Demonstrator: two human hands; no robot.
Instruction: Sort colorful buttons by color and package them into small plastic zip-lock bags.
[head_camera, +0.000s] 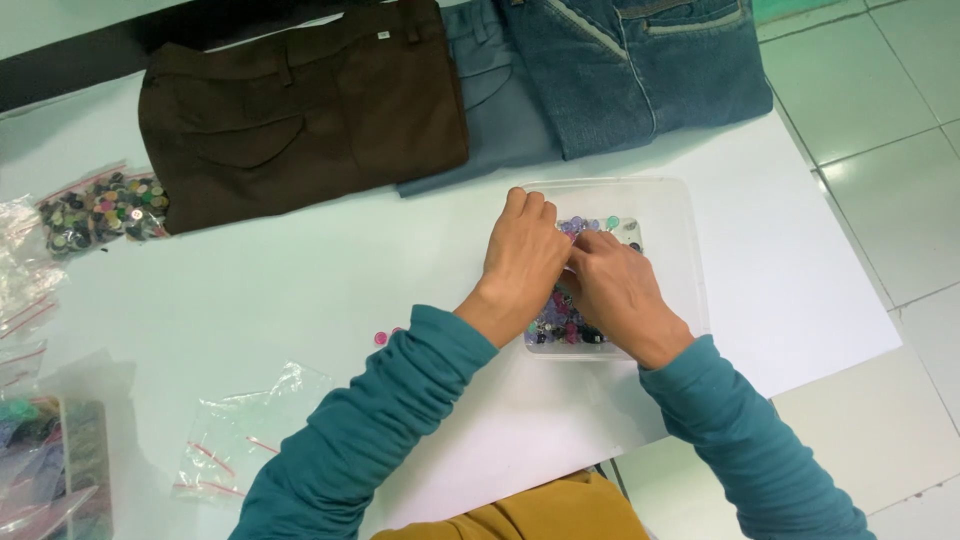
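Both hands meet over a clear tray (672, 215) of small coloured buttons (560, 325) on the white surface (300, 290). Left hand (522, 262) lies flat, fingers pressed together; right hand (615, 290) seems to pinch a button, though I cannot tell for sure. Buttons beneath the hands could scatter if the light tray gets nudged.

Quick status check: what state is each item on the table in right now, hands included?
Clear plastic tray: open, holds mixed coloured buttons.
Left hand: palm down in the tray, over the buttons.
Right hand: in the tray, fingertips meeting the left hand's.
Brown trousers: folded, lying flat.
Blue jeans: folded, lying flat.
Button bag: full, lying on its side.
Flat clear bag: looks empty.
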